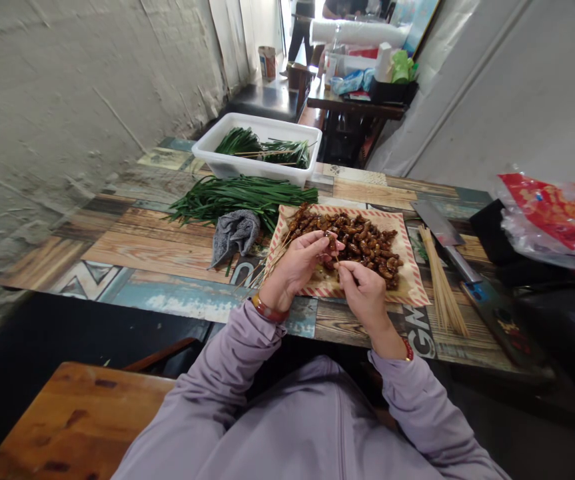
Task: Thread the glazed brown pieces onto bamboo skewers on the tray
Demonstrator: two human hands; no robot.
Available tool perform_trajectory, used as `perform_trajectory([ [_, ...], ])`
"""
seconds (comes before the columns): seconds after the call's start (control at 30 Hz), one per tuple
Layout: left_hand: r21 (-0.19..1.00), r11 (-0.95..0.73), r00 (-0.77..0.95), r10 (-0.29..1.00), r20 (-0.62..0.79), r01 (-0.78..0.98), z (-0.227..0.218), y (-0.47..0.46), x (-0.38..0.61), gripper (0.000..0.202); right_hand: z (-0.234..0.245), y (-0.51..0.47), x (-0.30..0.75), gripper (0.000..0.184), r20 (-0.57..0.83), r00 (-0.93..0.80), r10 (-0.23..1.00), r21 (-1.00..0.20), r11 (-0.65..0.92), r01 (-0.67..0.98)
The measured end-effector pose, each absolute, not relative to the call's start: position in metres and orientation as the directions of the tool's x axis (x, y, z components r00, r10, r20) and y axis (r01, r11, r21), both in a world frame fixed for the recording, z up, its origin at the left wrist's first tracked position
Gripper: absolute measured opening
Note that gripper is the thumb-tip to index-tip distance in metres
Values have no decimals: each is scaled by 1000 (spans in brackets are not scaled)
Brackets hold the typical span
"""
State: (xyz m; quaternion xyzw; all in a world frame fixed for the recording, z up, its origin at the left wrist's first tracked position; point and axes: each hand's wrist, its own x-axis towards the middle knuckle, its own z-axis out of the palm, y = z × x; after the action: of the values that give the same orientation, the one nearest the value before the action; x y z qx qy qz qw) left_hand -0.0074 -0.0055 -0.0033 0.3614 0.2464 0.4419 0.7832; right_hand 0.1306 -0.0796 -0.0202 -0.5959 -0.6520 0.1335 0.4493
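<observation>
Your left hand [300, 267] pinches a glossy morsel [330, 241], probably soft and slippery; your right hand [364, 293] has its grip closed on a thin skewer [338, 261], best held near its tip.

A white tub [262, 143] holding green chives is set at the far side of the patterned table [142, 250], and a loose heap of chives [237, 197] is spread just in front of it. A crumpled grey cloth [234, 233] is laid against that heap. To the right a cleaver [442, 230] is placed, with a red-printed plastic bag [552, 213] farther right. A wooden stool [77, 420] is seen at the near left.
</observation>
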Motion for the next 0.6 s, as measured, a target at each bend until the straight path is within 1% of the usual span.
perform_trajectory([
  [0.23,810,337,492,868,-70,-479,-4,-8,-5,24,-19,-77,129,25,466,142,873,-689,258,678],
  [0.4,818,333,502,862,-63,-468,-7,-9,-3,26,-19,-76,130,25,471,158,868,-686,249,683],
  [0.53,822,331,504,862,-63,-463,-4,-8,-3,34,-19,-77,131,26,475,150,867,-681,254,687],
  [0.6,814,316,470,881,-60,-488,-2,-5,-5,38,-20,-78,131,25,479,144,866,-674,257,692],
])
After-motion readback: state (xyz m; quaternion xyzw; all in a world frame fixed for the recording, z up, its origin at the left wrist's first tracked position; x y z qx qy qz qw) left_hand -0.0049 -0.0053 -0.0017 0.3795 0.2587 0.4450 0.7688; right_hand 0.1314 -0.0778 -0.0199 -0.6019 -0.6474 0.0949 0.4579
